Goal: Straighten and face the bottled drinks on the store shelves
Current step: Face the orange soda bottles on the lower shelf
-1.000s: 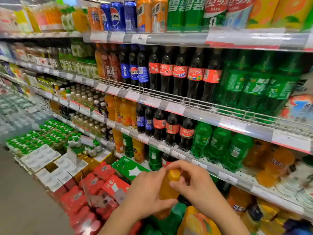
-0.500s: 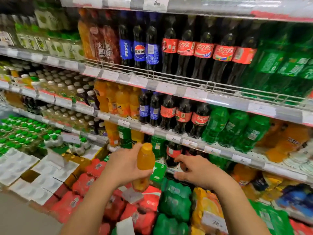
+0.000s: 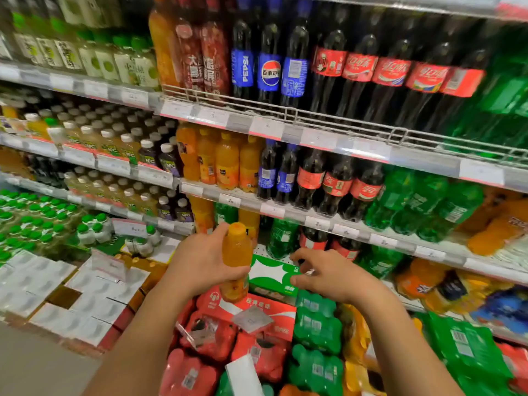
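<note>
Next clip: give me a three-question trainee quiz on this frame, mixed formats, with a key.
1. True or false: the right hand grips the orange bottle.
2. Multiple choice: directly right of the Pepsi bottles on the top visible shelf stand A) green bottles, B) red-labelled cola bottles, C) white-capped juice bottles.
3. Fill in: the held bottle's cap is ____.

Key: 1 false, the left hand holds it; 2 B; 3 orange.

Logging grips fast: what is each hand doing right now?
Left hand: holds the orange drink bottle upright.
Right hand: open, fingers loosely curled, holding nothing.
</note>
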Demonstrator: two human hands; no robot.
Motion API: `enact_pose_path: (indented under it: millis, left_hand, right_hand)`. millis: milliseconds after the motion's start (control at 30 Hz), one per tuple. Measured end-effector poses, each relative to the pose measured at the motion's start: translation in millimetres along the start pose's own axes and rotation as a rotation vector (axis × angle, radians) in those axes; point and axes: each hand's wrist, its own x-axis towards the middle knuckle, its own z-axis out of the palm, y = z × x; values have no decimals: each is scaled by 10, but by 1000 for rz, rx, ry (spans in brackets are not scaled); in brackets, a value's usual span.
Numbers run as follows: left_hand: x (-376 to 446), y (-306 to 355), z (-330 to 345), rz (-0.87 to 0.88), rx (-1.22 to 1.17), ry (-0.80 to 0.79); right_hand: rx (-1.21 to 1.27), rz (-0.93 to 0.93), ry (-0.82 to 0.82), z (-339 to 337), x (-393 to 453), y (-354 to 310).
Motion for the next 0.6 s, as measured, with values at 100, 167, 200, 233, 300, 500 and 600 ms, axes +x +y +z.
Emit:
enact_pose_path:
  millis: [100,167,200,233,300,500,600]
  left_hand:
    - [-141,-24,-162,-58,18,39]
    - [-251,-47,-287,-94,26,59]
    - [-301,-82,-337,-110,17,69]
    - [-348,-132,-370,-126,1,80]
    - [-435,-233,-433,-161,-25,103]
    - [-522,-633,-561,-242,-60,198]
    - [-419,-886,-558,-279,-107,219]
  right_hand:
    - [44,-73,42,-64,15,-92]
    - [74,-113,68,-75,38,-159]
    - [85,-136,78,-69,59,-193]
    - [98,-158,84,-50,80,-226]
    - [120,-186,66,16,145,-286]
    - [65,-195,-38,150,362,-550]
    - [51,-170,-84,132,526,-668]
